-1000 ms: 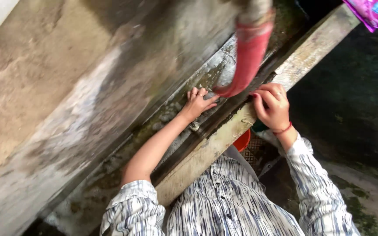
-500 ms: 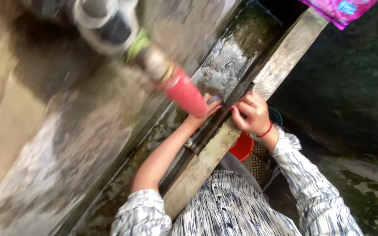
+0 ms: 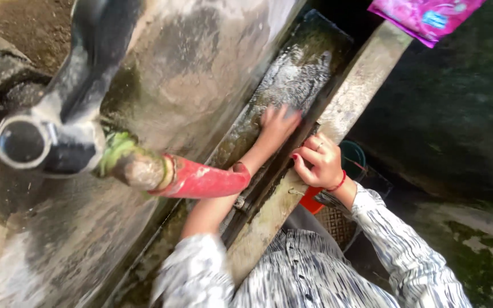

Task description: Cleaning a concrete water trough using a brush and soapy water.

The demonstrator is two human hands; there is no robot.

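At centre frame, left hand [image 3: 278, 125] has slid up the wet trough [image 3: 298, 80], fingers spread flat, empty; right hand [image 3: 315, 162] stays curled on the concrete ledge [image 3: 360, 80].

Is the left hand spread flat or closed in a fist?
Spread flat: the left hand, blurred, lies palm down with fingers extended on the wet trough bottom.
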